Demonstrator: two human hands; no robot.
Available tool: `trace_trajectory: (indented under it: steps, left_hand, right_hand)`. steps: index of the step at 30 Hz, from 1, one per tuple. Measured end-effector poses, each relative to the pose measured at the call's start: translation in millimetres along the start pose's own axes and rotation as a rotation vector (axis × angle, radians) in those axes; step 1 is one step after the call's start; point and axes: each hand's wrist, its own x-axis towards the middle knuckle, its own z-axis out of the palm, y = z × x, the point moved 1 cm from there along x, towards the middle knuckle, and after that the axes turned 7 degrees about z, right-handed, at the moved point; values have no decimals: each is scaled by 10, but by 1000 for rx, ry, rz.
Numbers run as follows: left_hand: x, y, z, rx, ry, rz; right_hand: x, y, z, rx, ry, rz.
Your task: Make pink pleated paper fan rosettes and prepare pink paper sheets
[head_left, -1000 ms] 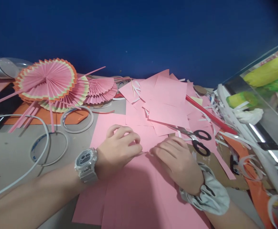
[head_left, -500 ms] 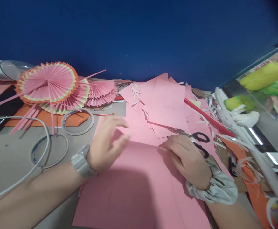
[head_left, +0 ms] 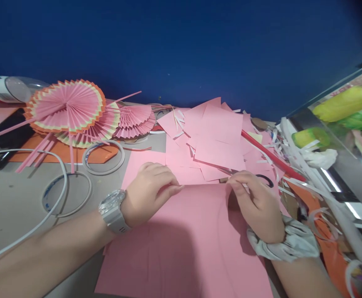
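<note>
A large pink paper sheet (head_left: 187,244) lies flat in front of me. My left hand (head_left: 150,192), with a grey watch on its wrist, pinches the sheet's far edge left of the middle. My right hand (head_left: 257,205), with a grey scrunchie on its wrist, grips the same edge at its right corner, fingers curled over it. A pile of smaller pink paper squares (head_left: 218,136) lies just beyond both hands. Black-handled scissors (head_left: 266,179) are mostly hidden behind my right hand.
Folded pink paper fans (head_left: 67,108) lie at the back left on orange paper. Tape rings (head_left: 104,157) and a white cable (head_left: 44,182) sit on the grey table at left. A red stick (head_left: 272,157), paper scraps and a glass case (head_left: 342,124) crowd the right.
The hands moved apart along the sheet's far edge. My left hand swung out and came back to pinch it; my right hand slid right to the corner, covering the scissors.
</note>
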Motion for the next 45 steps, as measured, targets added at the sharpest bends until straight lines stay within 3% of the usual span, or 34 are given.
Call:
trace_trajectory:
  steps: [4,8,14,18,22,29,33,41,45]
  left_hand:
    - [13,-6,-7,-14,25,-21]
    - [12,1,-10,12,23,-10]
    - [-40,101,49,442,150,81]
    - [-42,133,101,398,27,236]
    - [-19,111,116,295,-71,272]
    - [-18,51,79,117,-57,57]
    - [-20,21,38,41,-16,0]
    - [-5,-60,-14,-63,134,-147]
    - [-13,-99,-44,-138,254,-208]
  right_hand:
    - [-3,6,-6,41,102,71]
    - [-13,-34,11,47,4,51]
    - [-69,-209,131,-114,-93,-140]
    - [-141,-320,236,-114,-112,-212]
    - [-159,-349,270,-77,-103,-209]
    - [-99,-183,163,-24,6,-134]
    - [-55,-63,43,-40,43,-70]
    - [62,89,-290,-54,124,56]
    - [75,134,-330,-30,181,66]
